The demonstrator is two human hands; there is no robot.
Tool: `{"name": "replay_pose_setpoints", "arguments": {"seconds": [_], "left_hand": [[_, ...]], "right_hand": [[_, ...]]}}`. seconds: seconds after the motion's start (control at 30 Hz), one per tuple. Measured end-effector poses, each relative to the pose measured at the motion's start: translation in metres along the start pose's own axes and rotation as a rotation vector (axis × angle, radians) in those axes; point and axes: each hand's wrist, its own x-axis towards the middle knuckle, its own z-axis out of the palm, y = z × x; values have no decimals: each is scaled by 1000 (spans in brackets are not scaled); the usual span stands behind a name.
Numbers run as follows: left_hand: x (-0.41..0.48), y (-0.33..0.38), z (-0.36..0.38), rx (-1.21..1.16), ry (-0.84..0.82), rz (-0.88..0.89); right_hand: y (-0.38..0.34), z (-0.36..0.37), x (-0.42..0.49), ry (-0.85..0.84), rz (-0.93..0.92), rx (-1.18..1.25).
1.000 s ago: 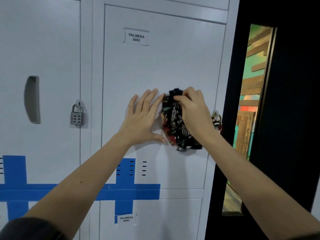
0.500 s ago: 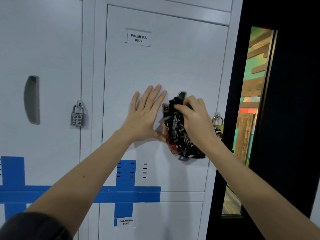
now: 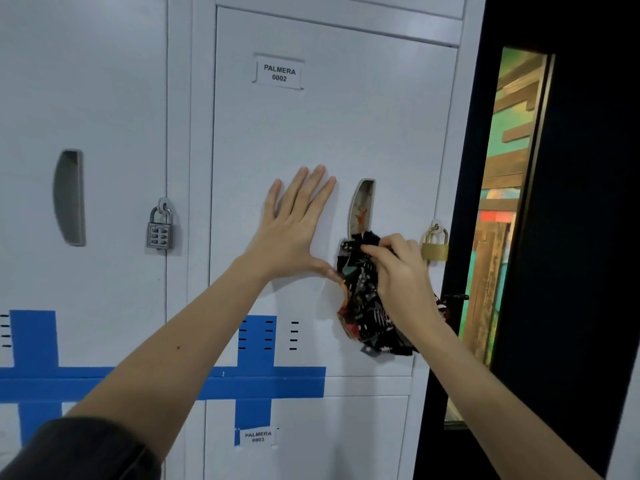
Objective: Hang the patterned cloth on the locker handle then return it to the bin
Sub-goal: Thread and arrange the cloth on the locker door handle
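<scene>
The left hand [image 3: 294,226] lies flat and fully spread against the white locker door [image 3: 346,133], fingers pointing up and a little to the right, thumb stretched out low toward the cloth; it grips nothing. The thumb tip sits right at the cloth's left edge — whether it touches the fabric cannot be told.

The right hand [image 3: 401,271] is closed around the patterned cloth [image 3: 363,306], a bunched dark fabric with red, teal and white markings. Forefinger and thumb pinch the top of the bundle just under the lower end of the locker handle [image 3: 362,206], a curved recessed slot in the door whose inner face shows rusty patches. The cloth's top edge reaches the bottom of that slot, while the rest of it hangs down in front of the door below the hand, partly hidden behind the wrist. Most of the slot above the cloth stands bare.

Just right of the right hand, a brass padlock [image 3: 434,245] hangs from the door's hasp. On the neighbouring locker to the left there is a silver combination padlock [image 3: 160,228] and a second recessed handle [image 3: 69,199]. A label reading PALMERA 0002 [image 3: 279,73] sits high on the door, and blue painted bands [image 3: 256,379] cross the lower part of the lockers. A black door frame [image 3: 464,237] borders the lockers on the right.
</scene>
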Motion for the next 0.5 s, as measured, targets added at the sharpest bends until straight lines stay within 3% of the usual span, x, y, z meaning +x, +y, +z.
{"name": "replay_pose_setpoints", "arguments": {"seconds": [0.27,0.5], "left_hand": [[-1,0,5,0,52,-1],[-1,-2,10,6,128,8]], "right_hand": [[-19,-13,56,121,-3,34],[-19,5,16,-10,-91,-47]]}}
